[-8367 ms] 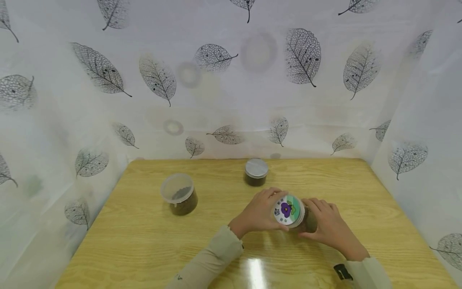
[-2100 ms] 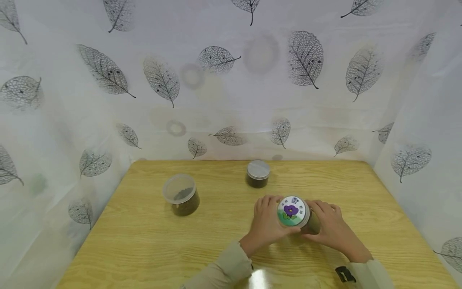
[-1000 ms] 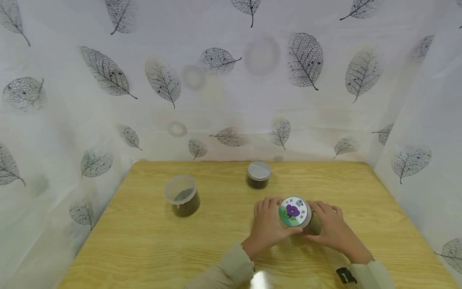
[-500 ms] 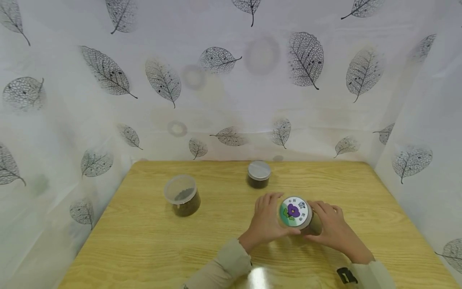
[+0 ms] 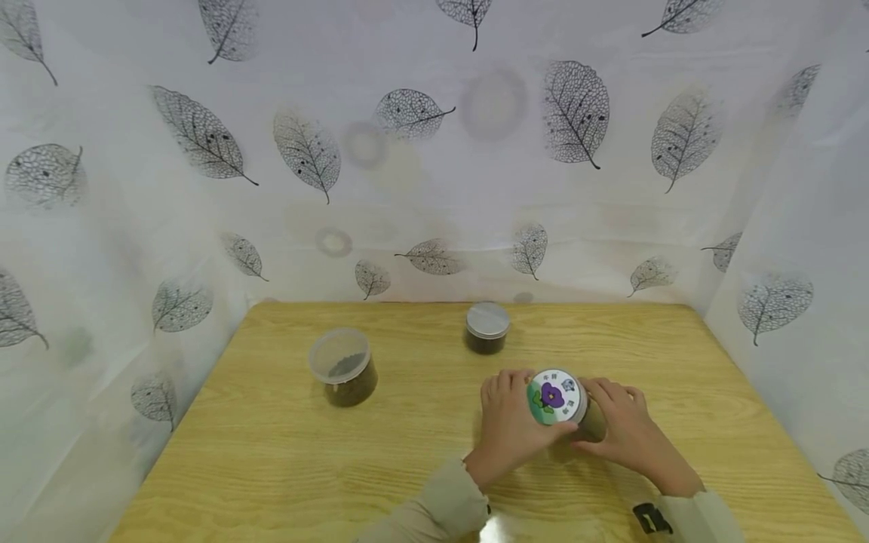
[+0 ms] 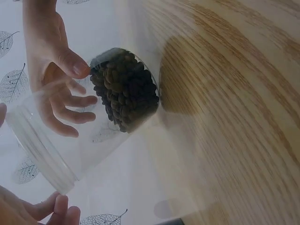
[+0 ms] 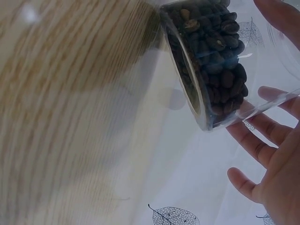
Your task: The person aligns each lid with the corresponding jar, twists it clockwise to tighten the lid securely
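A clear jar (image 6: 124, 89), partly filled with dark brown beans, is tilted between both hands over the right half of the table. Its round lid (image 5: 553, 396) carries a purple flower on a white and green label. My left hand (image 5: 509, 422) grips the lid, fingers along its far side and thumb along the near side. On the other side, my right hand (image 5: 627, 430) holds the jar's body, thumb in front and fingers behind. Through the left wrist camera, the jar's lower edge appears right at the tabletop.
A translucent plastic tub (image 5: 349, 388) with dark contents stands left on the wooden table (image 5: 271, 467). A small jar with a silver lid (image 5: 487, 320) is at the back, beyond my left hand. A leaf-print sheet (image 5: 434, 188) surrounds the back and sides.
The flower label has turned well round since the oldest frame. In the last half second my left fingers have closed round the lid again, its wrist shifting right. My right hand stays nearly still.
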### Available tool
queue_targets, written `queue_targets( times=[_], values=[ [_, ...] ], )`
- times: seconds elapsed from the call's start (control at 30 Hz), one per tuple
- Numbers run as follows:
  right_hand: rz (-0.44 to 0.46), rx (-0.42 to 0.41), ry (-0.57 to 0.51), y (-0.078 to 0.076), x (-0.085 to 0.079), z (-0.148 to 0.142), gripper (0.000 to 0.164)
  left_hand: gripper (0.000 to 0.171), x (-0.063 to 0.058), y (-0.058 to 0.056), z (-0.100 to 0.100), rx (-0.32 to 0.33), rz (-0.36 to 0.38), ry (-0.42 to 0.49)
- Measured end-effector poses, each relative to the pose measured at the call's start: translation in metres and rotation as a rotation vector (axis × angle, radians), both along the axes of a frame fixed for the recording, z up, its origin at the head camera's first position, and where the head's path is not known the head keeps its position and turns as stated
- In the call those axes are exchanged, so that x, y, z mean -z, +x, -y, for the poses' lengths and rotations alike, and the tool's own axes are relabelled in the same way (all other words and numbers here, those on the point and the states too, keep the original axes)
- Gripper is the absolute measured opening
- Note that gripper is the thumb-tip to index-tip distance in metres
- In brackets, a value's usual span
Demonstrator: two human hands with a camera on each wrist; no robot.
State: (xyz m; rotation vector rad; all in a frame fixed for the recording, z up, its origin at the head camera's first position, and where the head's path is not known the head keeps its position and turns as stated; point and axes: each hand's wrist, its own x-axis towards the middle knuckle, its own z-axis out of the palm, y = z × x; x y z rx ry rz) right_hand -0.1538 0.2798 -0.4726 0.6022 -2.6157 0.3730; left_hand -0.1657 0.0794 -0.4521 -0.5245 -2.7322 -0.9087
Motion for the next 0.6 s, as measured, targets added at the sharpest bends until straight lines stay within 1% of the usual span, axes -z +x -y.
queue_targets(
  times=[0.1, 0.23, 0.33, 0.47, 0.6],
  values=[
    [0.0, -0.002, -0.001, 0.0, -0.001, 0.001, 0.092, 0.083, -0.001, -0.001, 0.001, 0.009, 0.01, -0.021],
    [-0.006, -0.009, -0.003, 0.0, -0.002, 0.001, 0.092, 0.084, -0.001, -0.006, 0.004, 0.049, 0.032, -0.043],
    [-0.009, -0.016, -0.003, 0.0, -0.003, 0.001, 0.092, 0.084, 0.001, -0.012, 0.008, 0.115, 0.026, -0.044],
    [0.002, -0.014, -0.003, 0.001, -0.004, 0.002, 0.093, 0.086, 0.002, -0.019, 0.013, 0.198, -0.016, -0.066],
    [0.012, -0.009, -0.002, 0.0, -0.002, 0.002, 0.093, 0.089, 0.0, -0.024, 0.018, 0.257, -0.047, -0.095]
  ],
)
